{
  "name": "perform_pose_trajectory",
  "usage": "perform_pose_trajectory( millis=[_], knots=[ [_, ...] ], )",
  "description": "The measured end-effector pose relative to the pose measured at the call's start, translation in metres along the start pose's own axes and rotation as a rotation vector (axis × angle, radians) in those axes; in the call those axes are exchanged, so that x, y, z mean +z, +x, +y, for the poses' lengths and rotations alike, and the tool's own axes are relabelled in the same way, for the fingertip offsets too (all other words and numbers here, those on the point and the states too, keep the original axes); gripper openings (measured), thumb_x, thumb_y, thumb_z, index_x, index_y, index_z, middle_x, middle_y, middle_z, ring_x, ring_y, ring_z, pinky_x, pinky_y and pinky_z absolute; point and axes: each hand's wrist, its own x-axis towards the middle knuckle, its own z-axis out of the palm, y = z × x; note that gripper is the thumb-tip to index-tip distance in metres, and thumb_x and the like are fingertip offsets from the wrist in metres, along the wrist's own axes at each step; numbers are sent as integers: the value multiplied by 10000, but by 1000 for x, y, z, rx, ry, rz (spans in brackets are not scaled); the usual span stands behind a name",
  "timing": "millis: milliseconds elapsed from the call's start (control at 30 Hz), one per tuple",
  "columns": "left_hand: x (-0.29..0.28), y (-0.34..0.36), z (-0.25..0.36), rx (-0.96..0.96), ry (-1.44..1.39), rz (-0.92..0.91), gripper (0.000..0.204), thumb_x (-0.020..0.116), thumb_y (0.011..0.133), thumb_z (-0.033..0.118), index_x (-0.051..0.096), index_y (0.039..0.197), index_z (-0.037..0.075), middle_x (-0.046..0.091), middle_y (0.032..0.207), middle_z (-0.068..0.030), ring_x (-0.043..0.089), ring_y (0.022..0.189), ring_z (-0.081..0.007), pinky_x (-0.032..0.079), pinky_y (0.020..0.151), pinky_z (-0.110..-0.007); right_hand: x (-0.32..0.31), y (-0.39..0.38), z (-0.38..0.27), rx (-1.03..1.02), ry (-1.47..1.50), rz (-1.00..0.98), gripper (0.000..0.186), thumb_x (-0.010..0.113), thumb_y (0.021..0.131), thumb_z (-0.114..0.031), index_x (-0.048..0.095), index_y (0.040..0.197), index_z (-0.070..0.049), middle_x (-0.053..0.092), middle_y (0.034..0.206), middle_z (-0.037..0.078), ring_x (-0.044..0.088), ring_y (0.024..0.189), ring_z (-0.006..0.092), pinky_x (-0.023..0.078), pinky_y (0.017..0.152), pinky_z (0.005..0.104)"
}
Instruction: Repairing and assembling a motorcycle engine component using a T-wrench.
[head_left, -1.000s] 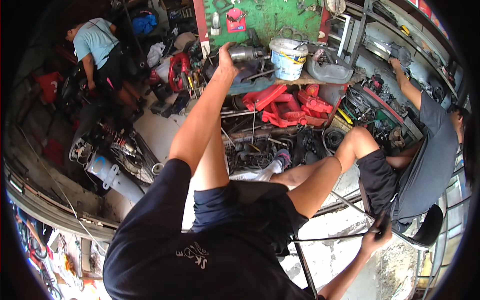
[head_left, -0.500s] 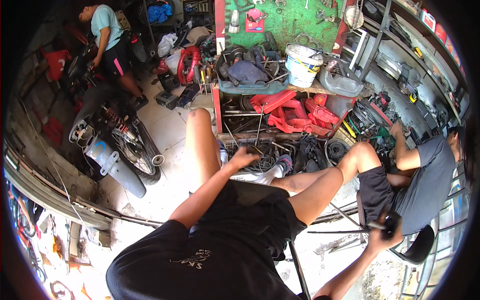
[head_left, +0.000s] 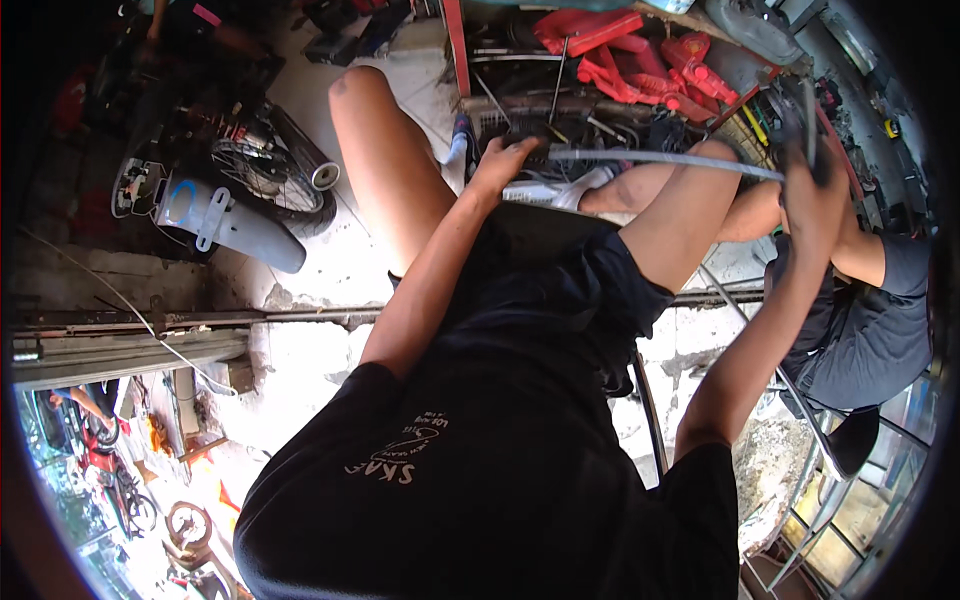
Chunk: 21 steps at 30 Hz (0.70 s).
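A long thin grey strip [head_left: 660,157], whether rod or flat bar I cannot tell, stretches across in front of my knees. At its left end my left hand [head_left: 508,163] is closed round a small dark piece [head_left: 537,148]. My right hand [head_left: 815,205] is raised at the strip's right end, over the seated person's knee. It is smeared by motion, its fingers closed about a dark object [head_left: 824,165] whose kind is unclear. A short grey bar [head_left: 809,112] stands up beyond that hand. Whether the strip joins the dark object is hidden by blur.
A person in a dark shirt [head_left: 860,340] sits close on my right. Red plastic parts [head_left: 650,70] fill a shelf ahead, with metal parts below. Left stands a motorcycle rear wheel [head_left: 265,165] with a grey mudguard [head_left: 225,225]. A metal chair leg [head_left: 650,415] is beside my thigh.
My right hand has swung up and forward from low on the right, carrying the dark object. The grey strip now shows between my hands. The view has tilted down.
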Motion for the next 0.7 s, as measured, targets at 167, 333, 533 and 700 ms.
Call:
perform_pose_trajectory(
  millis=[167,333,533,700],
  knots=[
    [-21,-6,-1,-395,-438,-172,586,342,911,510,464,1265,61,582,1141,-133,552,1040,-251,419,909,-401,64,-9,-29,-40,-85,-233,216,561,765,-107,640,916,25,607,678,131,541,621,145,436,631,291],
    [-56,-2,-16,-483,-953,-348,804,139,870,659,329,1365,54,417,1344,-181,403,1227,-318,275,1041,-423,73,-18,-48,43,-151,-371,192,576,710,-58,646,877,6,613,676,141,569,618,155,446,631,293],
    [-47,0,-2,-291,-1206,-535,1041,400,647,838,252,1419,157,224,1459,-177,195,1352,-302,78,1110,-432,123,-26,-55,175,-349,-631,209,672,696,-166,659,859,-38,640,709,144,633,674,258,472,635,349],
    [-46,7,-2,-245,-1155,-578,1146,473,526,879,191,1438,245,129,1489,-164,64,1379,-299,-16,1105,-444,167,-41,-16,-53,-532,-472,288,649,749,-266,649,922,-35,646,815,189,618,763,371,481,701,445]
  ],
)
